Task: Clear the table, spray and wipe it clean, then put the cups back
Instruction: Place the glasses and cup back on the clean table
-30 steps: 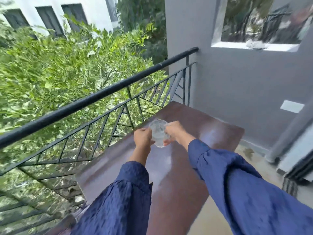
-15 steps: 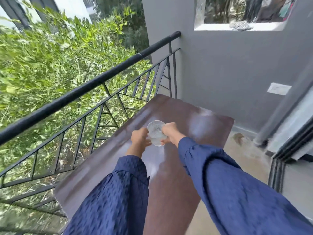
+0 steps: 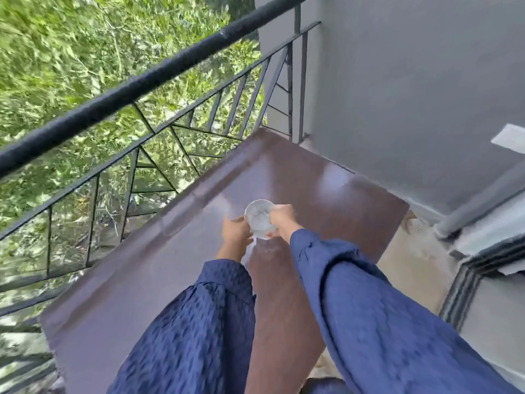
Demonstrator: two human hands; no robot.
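Observation:
A clear glass cup hangs just above the middle of the brown table. My right hand grips the cup's right side with curled fingers. My left hand holds its left side from below, the fingers curled round it. Both arms wear blue sleeves. The frame is blurred, so I cannot tell whether the cup's base touches the tabletop. No other cup is in view.
A black metal railing runs along the table's left edge, with green foliage beyond. A grey wall stands behind the table's far end. To the right lie bare concrete floor and a door frame.
The view has tilted down and closer to the table. Both hands keep hold of the cup, which has sunk a little lower over the tabletop.

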